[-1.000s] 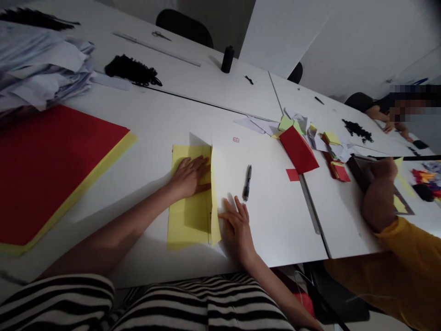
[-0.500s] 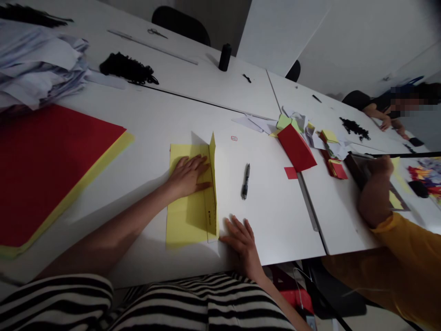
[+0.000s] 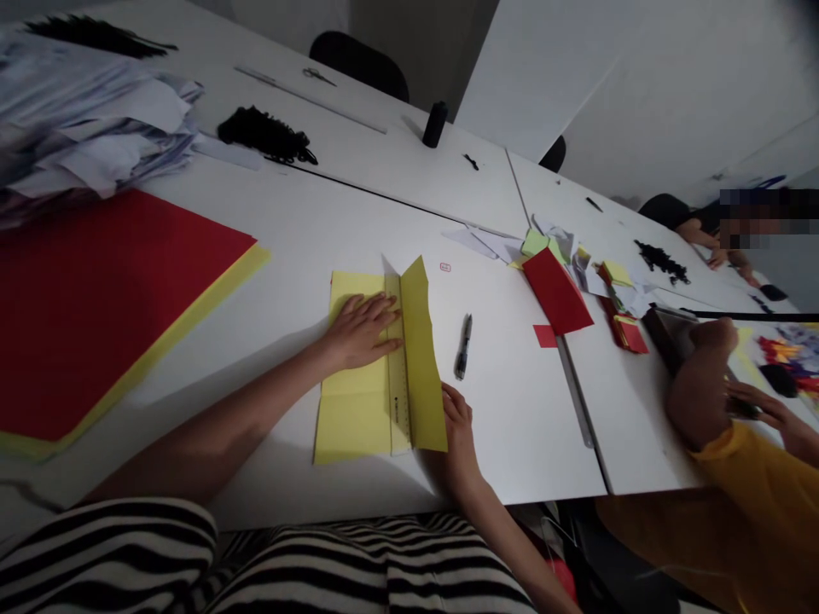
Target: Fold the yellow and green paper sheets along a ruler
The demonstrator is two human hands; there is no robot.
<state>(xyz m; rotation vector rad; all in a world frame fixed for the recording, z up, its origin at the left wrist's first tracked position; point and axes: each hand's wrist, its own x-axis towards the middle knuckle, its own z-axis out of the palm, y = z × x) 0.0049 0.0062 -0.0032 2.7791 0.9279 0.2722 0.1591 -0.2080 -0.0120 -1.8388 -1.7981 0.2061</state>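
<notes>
A creased sheet of yellow paper point(image 3: 355, 418) lies in front of me, its right part raised as a flap point(image 3: 424, 367). Along the fold lies a clear ruler point(image 3: 399, 426). My left hand point(image 3: 364, 331) rests flat on the ruler and the paper, fingers spread. At the flap's lower right edge is my right hand point(image 3: 459, 435), its fingers curled against the paper; the flap hides the thumb. A pen point(image 3: 464, 348) lies on the table just beyond that hand.
Large red sheets point(image 3: 128, 298) over yellow ones lie left, beside heaped white paper point(image 3: 108, 145). To the right are a red folded piece point(image 3: 558, 292), paper scraps and a metal ruler point(image 3: 576, 392). A co-worker's arm in a yellow sleeve point(image 3: 755, 477) reaches in at right.
The yellow flap has leaned over to the right, showing more of its face and the ruler. My right hand has gone from spread on the table to curled at the flap's edge.
</notes>
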